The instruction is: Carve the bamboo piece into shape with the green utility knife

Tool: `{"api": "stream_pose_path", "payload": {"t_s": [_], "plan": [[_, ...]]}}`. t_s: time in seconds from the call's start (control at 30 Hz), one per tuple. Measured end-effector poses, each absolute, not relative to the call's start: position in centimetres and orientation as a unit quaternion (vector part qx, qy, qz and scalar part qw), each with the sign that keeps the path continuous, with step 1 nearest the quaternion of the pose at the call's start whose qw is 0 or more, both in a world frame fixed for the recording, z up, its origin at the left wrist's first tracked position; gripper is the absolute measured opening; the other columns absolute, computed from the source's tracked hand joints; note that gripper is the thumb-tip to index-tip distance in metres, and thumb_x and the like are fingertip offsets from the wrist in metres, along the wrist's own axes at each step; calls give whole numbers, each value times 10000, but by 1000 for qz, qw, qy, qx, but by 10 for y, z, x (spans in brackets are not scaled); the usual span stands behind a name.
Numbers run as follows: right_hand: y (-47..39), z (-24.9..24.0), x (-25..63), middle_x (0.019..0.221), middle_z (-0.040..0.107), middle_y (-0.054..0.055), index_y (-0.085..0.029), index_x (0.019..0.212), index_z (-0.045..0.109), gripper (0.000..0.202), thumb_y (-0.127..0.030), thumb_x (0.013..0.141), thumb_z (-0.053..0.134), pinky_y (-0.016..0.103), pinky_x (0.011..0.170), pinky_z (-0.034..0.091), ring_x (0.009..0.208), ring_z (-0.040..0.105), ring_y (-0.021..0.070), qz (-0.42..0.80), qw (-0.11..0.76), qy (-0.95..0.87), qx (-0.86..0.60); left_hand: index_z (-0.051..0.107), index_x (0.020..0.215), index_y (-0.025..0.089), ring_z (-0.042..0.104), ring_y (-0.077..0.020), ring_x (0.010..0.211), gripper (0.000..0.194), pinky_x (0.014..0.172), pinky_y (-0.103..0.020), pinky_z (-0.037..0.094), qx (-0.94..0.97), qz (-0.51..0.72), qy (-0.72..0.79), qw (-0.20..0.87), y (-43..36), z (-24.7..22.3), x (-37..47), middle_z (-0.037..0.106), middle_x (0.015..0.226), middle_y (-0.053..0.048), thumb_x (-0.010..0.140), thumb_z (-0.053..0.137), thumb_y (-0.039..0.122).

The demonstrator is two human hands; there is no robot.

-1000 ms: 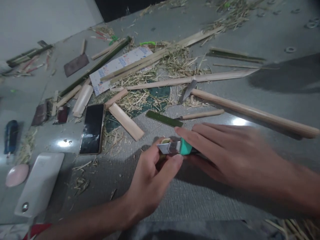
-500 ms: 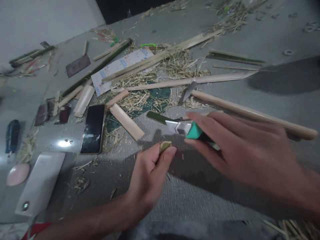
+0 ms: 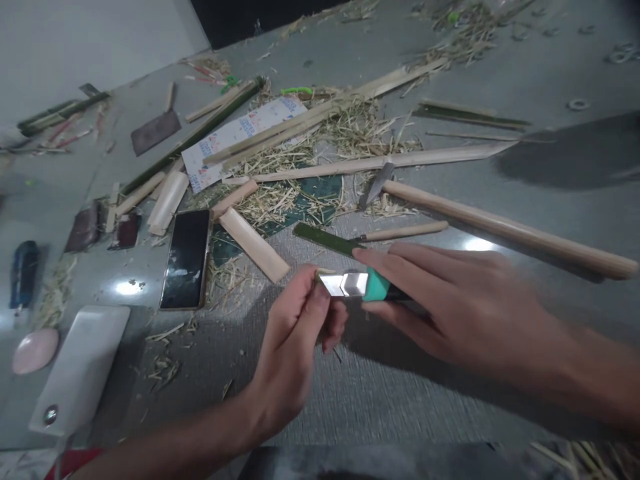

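My right hand (image 3: 450, 303) grips a utility knife (image 3: 357, 285) with a teal handle and a short shiny blade that points left. My left hand (image 3: 295, 340) pinches a small bamboo piece (image 3: 325, 273) between thumb and fingers, almost fully hidden by them. The blade tip meets that piece at my left fingertips. Both hands hover over the grey floor in the lower middle of the view.
A black phone (image 3: 186, 257) lies left of my hands, with a white power bank (image 3: 80, 367) nearer the corner. Bamboo strips (image 3: 253, 243), a green strip (image 3: 325, 239), a long wooden handle (image 3: 505, 228) and shavings (image 3: 280, 193) lie beyond.
The knife had lifted up and right, away from the bamboo piece; now it is back down and left with the blade against the piece in my left fingers.
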State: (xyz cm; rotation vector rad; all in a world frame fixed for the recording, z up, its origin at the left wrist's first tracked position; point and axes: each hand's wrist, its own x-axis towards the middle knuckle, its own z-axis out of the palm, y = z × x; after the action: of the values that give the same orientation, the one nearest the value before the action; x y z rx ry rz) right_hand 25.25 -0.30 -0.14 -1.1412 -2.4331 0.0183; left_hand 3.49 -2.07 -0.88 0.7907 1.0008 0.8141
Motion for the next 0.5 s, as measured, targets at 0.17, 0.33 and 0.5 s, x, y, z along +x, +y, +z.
{"api": "stream_pose_path", "payload": {"t_s": [0.17,0.33,0.5], "plan": [[-3,-2,250,1139,785,95,-153,1331,608,347,-387,1123,458,387,571,492,827,761,233,13,222,-889,-401,537,997,216,332,-103,678,99,603,-239,315,368,366,429,739,-24,-8,31,441,784,49,1060,589,272],[-3,0,249,1080,773,68,-145,1319,604,296,-309,1115,466,386,603,483,840,747,226,21,224,-892,-392,532,974,227,339,-91,634,253,566,-243,311,446,349,471,676,-27,-9,29,405,748,66,1047,671,426],[-2,1,250,1045,769,61,-137,1315,613,373,-404,1144,416,381,598,473,817,732,214,36,236,-894,-380,523,906,223,363,-82,587,275,531,-229,330,477,342,491,644,-24,-10,31,435,694,74,1020,703,397]]}}
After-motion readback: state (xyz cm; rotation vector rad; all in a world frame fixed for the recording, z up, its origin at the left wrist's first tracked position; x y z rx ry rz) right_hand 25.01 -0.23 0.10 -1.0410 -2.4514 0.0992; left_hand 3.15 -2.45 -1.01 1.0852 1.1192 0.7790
